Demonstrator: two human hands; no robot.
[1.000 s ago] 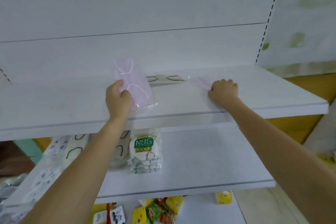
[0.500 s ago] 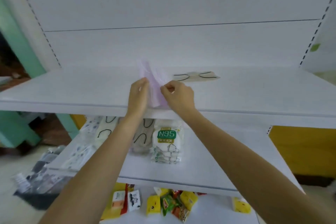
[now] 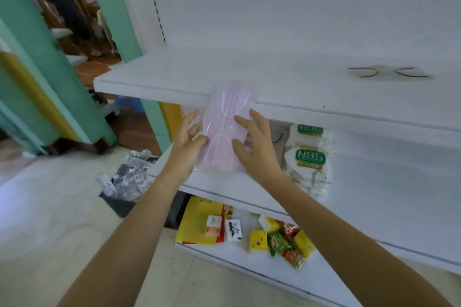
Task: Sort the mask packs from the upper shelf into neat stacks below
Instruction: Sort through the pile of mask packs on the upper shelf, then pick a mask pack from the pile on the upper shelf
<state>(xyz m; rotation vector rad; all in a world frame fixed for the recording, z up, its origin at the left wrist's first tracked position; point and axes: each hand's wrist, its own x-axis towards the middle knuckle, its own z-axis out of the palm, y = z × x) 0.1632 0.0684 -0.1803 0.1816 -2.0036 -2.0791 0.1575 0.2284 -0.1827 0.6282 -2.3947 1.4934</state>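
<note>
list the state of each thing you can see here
pink mask pack, held on end between both hands
left hand, pinches its left edge
right hand, fingers spread flat on its front
beige mask pack, lying flat on upper shelf
N95 packs, stacked on lower shelf

The one head-worn camera looks forward and down from above the person's own forearms. They run up from the bottom edge to the left hand (image 3: 185,149) and right hand (image 3: 254,149), which meet on the pink mask pack (image 3: 224,132) at arm's length near mid-frame. It faces the white shelving obliquely from near its left end, so the front edge of the upper shelf (image 3: 274,70) slants down to the right above the lower shelf (image 3: 386,182) and bottom shelf (image 3: 224,254). The wide lens also takes in the floor (image 3: 50,207) and a doorway (image 3: 74,20) along the left side.
</note>
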